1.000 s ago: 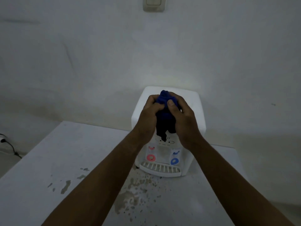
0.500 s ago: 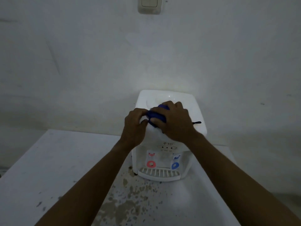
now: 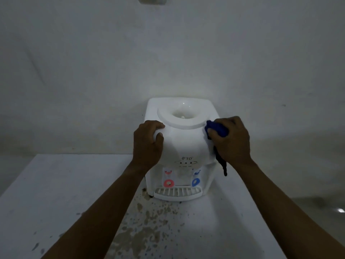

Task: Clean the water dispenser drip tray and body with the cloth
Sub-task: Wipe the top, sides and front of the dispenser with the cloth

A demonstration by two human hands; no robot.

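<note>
Gripping dispenser (image 3: pixel 183 146) corner: left hand (image 3: pixel 147 144) curled | right hand (image 3: pixel 231 141): clenched round cloth (image 3: pixel 217 128)

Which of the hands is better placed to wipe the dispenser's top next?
The right hand, most likely: it grips the blue cloth against the water dispenser at its top right shoulder. The left hand holds no cloth and only grips the opposite corner, steadying it.

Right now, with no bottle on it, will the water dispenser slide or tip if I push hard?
Probably slides before it tips: the water dispenser is squat and bottle-free, so likely light. The left hand gripping its corner suggests it needs bracing. The cloth in the right hand presses high, which could tilt it.
</note>
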